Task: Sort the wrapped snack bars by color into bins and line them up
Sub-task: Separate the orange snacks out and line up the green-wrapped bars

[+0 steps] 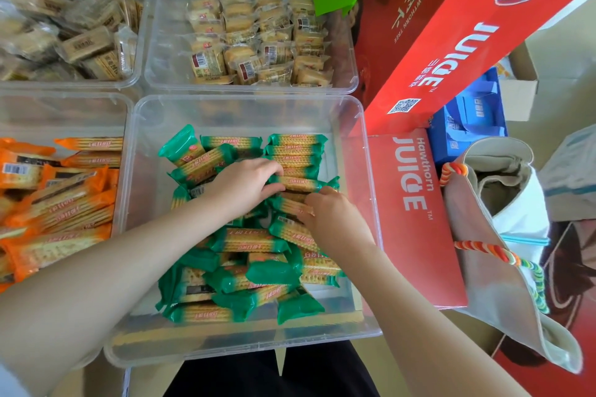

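A clear plastic bin in front of me holds several green-wrapped snack bars in a loose heap. A short neat stack of green bars lies at the bin's far right. My left hand reaches in from the left, its fingers closed on a green bar at the near end of that stack. My right hand comes in from the right and grips another green bar just below it. Both forearms cross over the heap and hide bars beneath.
A bin of orange-wrapped bars stands to the left. Two bins at the back hold clear-wrapped biscuits and tan packets. Red juice cartons press against the right side, with a beige tote bag and a blue box beyond.
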